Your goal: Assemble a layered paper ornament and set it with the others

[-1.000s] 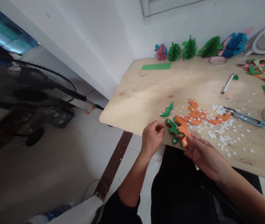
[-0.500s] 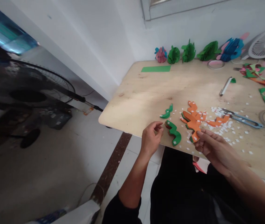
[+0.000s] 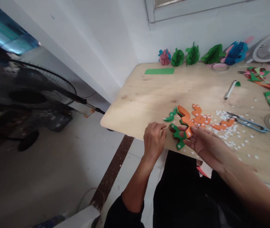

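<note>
Upper right, paper figures (image 3: 192, 55) look finished; right of centre, cutouts (image 3: 200, 119) lie loose, right hand (image 3: 208, 144) pinching an orange stack (image 3: 184, 116), left hand (image 3: 154, 139) half-open, apparently empty.

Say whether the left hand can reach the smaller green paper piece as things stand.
Probably yes: the smaller green paper piece lies beyond the left hand, with bare tabletop between them. Only its right end looks crowded, by the orange-topped stack in the right hand.

Orange stack (image 3: 185, 118) (right hand (image 3: 207, 145) too) back leftward; nearer green cutouts (image 3: 175, 134)
</note>
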